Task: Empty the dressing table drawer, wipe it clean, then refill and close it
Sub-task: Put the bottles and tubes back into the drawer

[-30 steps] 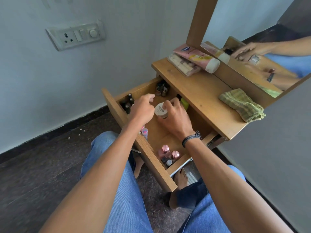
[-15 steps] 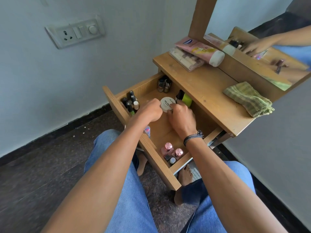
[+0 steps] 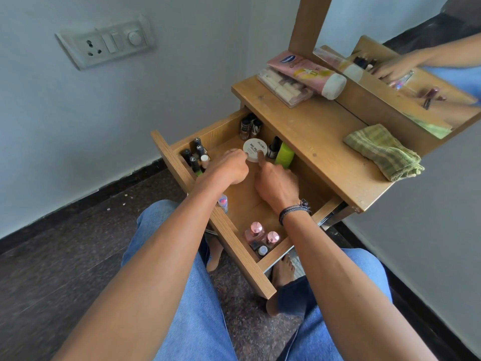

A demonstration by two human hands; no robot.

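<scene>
Inside the pulled-out drawer (image 3: 242, 256) of the wooden dressing table (image 3: 320, 142), the following are recorded.

- Round white jar (image 3: 253, 149), lid lettered "NAIL POL…", set upright on the drawer floor towards the back, between the two hands.
- Right hand (image 3: 277, 186): index finger stretched straight, its tip laid on the jar's lid. A dark braided wristband (image 3: 294, 211) is worn at the wrist.
- Left hand (image 3: 229, 169): fingers curled, a fingertip brought against the jar's left edge. Whether the jar is pinched cannot be told.
- Cluster of dark-capped nail polish bottles (image 3: 197, 157), stood in the front left corner.
- Two further bottles (image 3: 250, 127), stood in the back left corner.
- Bright green container (image 3: 284, 153), lodged at the back under the tabletop, with a dark bottle (image 3: 273, 149) just beside it.
- Pink-capped bottles (image 3: 256, 231) with smaller items, gathered in the front right corner.

On the tabletop are listed a pink tube (image 3: 307, 71) laid across a flat palette box (image 3: 283, 89), and a folded green checked cloth (image 3: 382, 152), well apart from them. A mirror (image 3: 416, 61) is mounted behind.
</scene>
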